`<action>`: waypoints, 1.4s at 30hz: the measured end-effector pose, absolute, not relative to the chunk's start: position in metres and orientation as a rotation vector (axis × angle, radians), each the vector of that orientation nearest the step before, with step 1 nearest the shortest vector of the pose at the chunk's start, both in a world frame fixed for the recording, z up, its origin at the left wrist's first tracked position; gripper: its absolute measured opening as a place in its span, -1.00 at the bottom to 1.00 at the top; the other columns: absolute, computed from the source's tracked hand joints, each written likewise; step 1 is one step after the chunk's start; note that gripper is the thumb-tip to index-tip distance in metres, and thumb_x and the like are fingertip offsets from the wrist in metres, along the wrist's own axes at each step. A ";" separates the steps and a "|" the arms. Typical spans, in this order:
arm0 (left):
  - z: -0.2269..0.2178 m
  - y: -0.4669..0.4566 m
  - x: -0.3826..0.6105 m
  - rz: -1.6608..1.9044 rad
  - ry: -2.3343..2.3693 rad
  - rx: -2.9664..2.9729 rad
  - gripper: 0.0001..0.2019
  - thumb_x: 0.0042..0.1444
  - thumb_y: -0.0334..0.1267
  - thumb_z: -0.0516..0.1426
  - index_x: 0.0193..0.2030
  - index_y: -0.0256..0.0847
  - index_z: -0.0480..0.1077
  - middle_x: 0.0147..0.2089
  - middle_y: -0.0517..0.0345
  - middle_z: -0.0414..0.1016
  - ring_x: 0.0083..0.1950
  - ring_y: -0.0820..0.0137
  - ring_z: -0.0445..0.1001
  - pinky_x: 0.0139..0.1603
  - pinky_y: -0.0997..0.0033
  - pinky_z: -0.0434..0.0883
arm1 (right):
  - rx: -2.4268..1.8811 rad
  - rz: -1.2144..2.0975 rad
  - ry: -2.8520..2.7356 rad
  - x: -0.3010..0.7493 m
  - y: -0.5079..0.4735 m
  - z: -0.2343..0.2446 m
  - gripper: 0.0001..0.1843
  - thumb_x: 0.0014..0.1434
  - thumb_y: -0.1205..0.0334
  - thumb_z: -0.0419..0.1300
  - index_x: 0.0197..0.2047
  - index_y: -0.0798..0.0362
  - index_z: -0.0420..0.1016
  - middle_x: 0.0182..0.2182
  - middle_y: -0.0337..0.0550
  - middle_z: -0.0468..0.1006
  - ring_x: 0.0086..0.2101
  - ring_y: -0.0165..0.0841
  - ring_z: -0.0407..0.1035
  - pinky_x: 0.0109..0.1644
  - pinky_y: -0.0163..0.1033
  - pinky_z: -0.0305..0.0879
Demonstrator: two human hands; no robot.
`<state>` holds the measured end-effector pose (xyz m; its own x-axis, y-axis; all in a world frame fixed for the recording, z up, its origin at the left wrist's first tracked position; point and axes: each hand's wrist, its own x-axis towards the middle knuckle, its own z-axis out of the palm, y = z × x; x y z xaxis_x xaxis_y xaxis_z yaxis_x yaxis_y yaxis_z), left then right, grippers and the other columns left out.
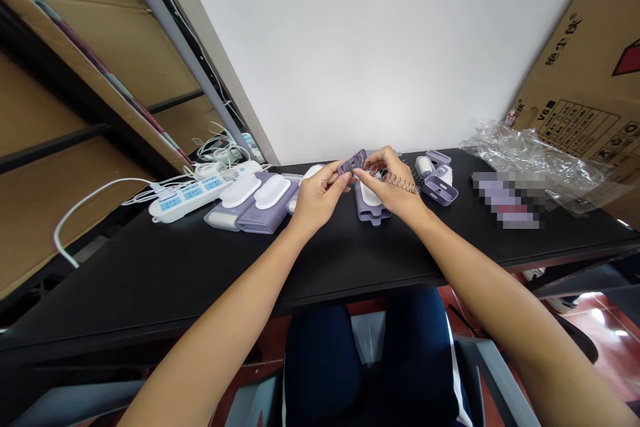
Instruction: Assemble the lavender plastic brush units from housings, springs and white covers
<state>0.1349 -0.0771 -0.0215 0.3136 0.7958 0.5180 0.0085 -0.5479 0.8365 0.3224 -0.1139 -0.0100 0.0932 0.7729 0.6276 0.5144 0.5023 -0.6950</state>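
Both hands meet above the far part of the black tabletop (330, 260). My left hand (317, 195) is closed, pinching a small purple plastic case piece (353, 161) between thumb and fingers. The fingers of my right hand (393, 180) close on the right end of the same piece. A dark coiled cord (400, 181) starts near these fingertips and lies across the back of my right hand; its exact attachment is hidden. Below the hands lies a purple holder with a white oval top (371, 199), partly covered by my right hand.
Left of my hands are more purple holders with white oval pieces (270, 197) and a white power strip (200, 193) with cables. To the right are opened purple cases (440, 190), clear plastic wrap (540, 160), a blurred packet (507, 200) and a cardboard box (580, 93). A white wall (390, 47) stands behind.
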 end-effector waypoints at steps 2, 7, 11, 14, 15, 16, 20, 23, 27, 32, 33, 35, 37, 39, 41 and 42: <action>-0.022 -0.077 0.135 1.310 0.720 1.822 -0.46 0.25 0.15 0.29 0.19 -0.19 0.58 -0.09 0.04 0.72 -0.03 0.24 0.69 -0.04 0.29 0.67 | -1.138 0.273 -1.569 0.322 -0.114 -0.010 -0.72 0.24 -0.04 0.37 -0.17 -0.10 0.42 -0.19 -0.23 0.62 -0.16 -0.25 0.48 -0.13 -0.16 0.36; -0.022 -0.078 0.135 1.328 0.723 1.815 -0.47 0.25 0.16 0.29 0.17 -0.20 0.58 -0.09 0.04 0.72 -0.06 0.26 0.69 -0.04 0.30 0.67 | -1.146 0.277 -1.590 0.322 -0.116 -0.009 -0.72 0.26 -0.04 0.36 -0.15 -0.10 0.41 -0.17 -0.23 0.62 -0.15 -0.24 0.49 -0.12 -0.14 0.36; -0.021 -0.079 0.135 1.335 0.726 1.812 -0.46 0.23 0.17 0.30 0.15 -0.20 0.59 -0.11 0.04 0.71 -0.08 0.26 0.70 -0.06 0.29 0.67 | -1.140 0.267 -1.599 0.322 -0.116 -0.010 -0.72 0.26 -0.05 0.35 -0.14 -0.11 0.41 -0.17 -0.23 0.62 -0.14 -0.23 0.49 -0.11 -0.14 0.36; -0.021 -0.079 0.136 1.338 0.726 1.805 -0.47 0.22 0.17 0.30 0.14 -0.19 0.60 -0.12 0.04 0.72 -0.08 0.25 0.69 -0.07 0.30 0.68 | -1.137 0.269 -1.593 0.322 -0.116 -0.010 -0.72 0.26 -0.04 0.36 -0.14 -0.11 0.41 -0.17 -0.23 0.62 -0.14 -0.24 0.49 -0.10 -0.14 0.37; -0.021 -0.078 0.136 1.336 0.726 1.804 -0.47 0.22 0.16 0.30 0.14 -0.19 0.59 -0.11 0.04 0.72 -0.07 0.25 0.69 -0.07 0.30 0.67 | -1.134 0.271 -1.589 0.322 -0.115 -0.011 -0.73 0.26 -0.03 0.36 -0.15 -0.11 0.41 -0.17 -0.22 0.62 -0.14 -0.24 0.49 -0.10 -0.14 0.37; -0.021 -0.078 0.136 1.333 0.725 1.805 -0.47 0.22 0.15 0.30 0.15 -0.20 0.59 -0.11 0.04 0.71 -0.07 0.25 0.70 -0.08 0.31 0.67 | -1.132 0.274 -1.584 0.322 -0.115 -0.011 -0.72 0.26 -0.04 0.36 -0.16 -0.10 0.41 -0.17 -0.22 0.62 -0.14 -0.24 0.49 -0.10 -0.14 0.37; -0.022 -0.076 0.135 1.317 0.721 1.812 -0.48 0.25 0.13 0.28 0.18 -0.20 0.58 -0.11 0.05 0.71 -0.07 0.26 0.70 -0.09 0.32 0.68 | -1.140 0.283 -1.566 0.322 -0.115 -0.009 -0.71 0.24 -0.05 0.37 -0.18 -0.10 0.41 -0.18 -0.22 0.62 -0.15 -0.24 0.49 -0.09 -0.13 0.39; -0.023 -0.075 0.135 1.312 0.722 1.823 -0.49 0.27 0.12 0.27 0.20 -0.18 0.57 -0.11 0.06 0.71 -0.06 0.26 0.70 -0.10 0.32 0.67 | -1.147 0.277 -1.563 0.321 -0.116 -0.008 -0.71 0.24 -0.05 0.37 -0.19 -0.10 0.41 -0.20 -0.23 0.62 -0.16 -0.24 0.49 -0.07 -0.12 0.39; -0.023 -0.075 0.134 1.308 0.727 1.826 -0.48 0.27 0.11 0.27 0.21 -0.18 0.56 -0.10 0.07 0.71 -0.06 0.27 0.70 -0.11 0.34 0.67 | -1.150 0.279 -1.565 0.321 -0.116 -0.008 -0.71 0.25 -0.06 0.37 -0.18 -0.10 0.41 -0.18 -0.23 0.62 -0.15 -0.24 0.49 -0.11 -0.14 0.38; -0.023 -0.075 0.135 1.311 0.729 1.808 -0.47 0.24 0.13 0.28 0.19 -0.20 0.57 -0.10 0.05 0.71 -0.08 0.27 0.69 -0.14 0.36 0.65 | -1.142 0.280 -1.582 0.321 -0.116 -0.009 -0.71 0.26 -0.05 0.36 -0.16 -0.09 0.41 -0.19 -0.24 0.62 -0.15 -0.26 0.49 -0.11 -0.17 0.36; -0.023 -0.075 0.135 1.311 0.732 1.801 -0.47 0.24 0.13 0.29 0.19 -0.21 0.57 -0.10 0.05 0.71 -0.09 0.27 0.69 -0.14 0.36 0.65 | -1.144 0.278 -1.584 0.321 -0.116 -0.009 -0.71 0.26 -0.05 0.36 -0.16 -0.08 0.41 -0.19 -0.24 0.62 -0.15 -0.26 0.49 -0.11 -0.17 0.36; -0.022 -0.076 0.136 1.313 0.737 1.789 -0.46 0.23 0.13 0.29 0.19 -0.22 0.57 -0.11 0.05 0.71 -0.09 0.27 0.69 -0.14 0.36 0.64 | -1.150 0.271 -1.587 0.321 -0.117 -0.009 -0.70 0.27 -0.06 0.35 -0.15 -0.08 0.40 -0.18 -0.23 0.62 -0.15 -0.26 0.49 -0.11 -0.18 0.36; -0.022 -0.076 0.136 1.320 0.744 1.784 -0.46 0.23 0.13 0.29 0.18 -0.22 0.58 -0.12 0.05 0.70 -0.09 0.27 0.69 -0.14 0.37 0.64 | -1.148 0.267 -1.591 0.321 -0.117 -0.009 -0.70 0.27 -0.06 0.34 -0.15 -0.08 0.40 -0.18 -0.23 0.62 -0.14 -0.26 0.49 -0.10 -0.18 0.35; -0.021 -0.076 0.136 1.332 0.746 1.779 -0.47 0.22 0.12 0.30 0.16 -0.22 0.58 -0.14 0.05 0.70 -0.10 0.27 0.68 -0.14 0.37 0.64 | -1.142 0.269 -1.594 0.321 -0.117 -0.009 -0.70 0.27 -0.06 0.34 -0.14 -0.08 0.40 -0.18 -0.24 0.62 -0.14 -0.26 0.49 -0.09 -0.17 0.35; -0.020 -0.076 0.136 1.344 0.749 1.765 -0.49 0.21 0.11 0.31 0.14 -0.22 0.59 -0.16 0.06 0.70 -0.11 0.28 0.68 -0.14 0.37 0.63 | -1.141 0.272 -1.601 0.320 -0.118 -0.009 -0.71 0.27 -0.05 0.35 -0.13 -0.08 0.39 -0.17 -0.24 0.62 -0.14 -0.26 0.50 -0.09 -0.17 0.35; -0.020 -0.076 0.137 1.349 0.750 1.754 -0.50 0.21 0.10 0.31 0.12 -0.22 0.60 -0.17 0.07 0.70 -0.11 0.28 0.68 -0.14 0.37 0.63 | -1.143 0.271 -1.607 0.320 -0.118 -0.009 -0.71 0.27 -0.04 0.35 -0.13 -0.08 0.39 -0.17 -0.23 0.62 -0.14 -0.25 0.50 -0.09 -0.16 0.35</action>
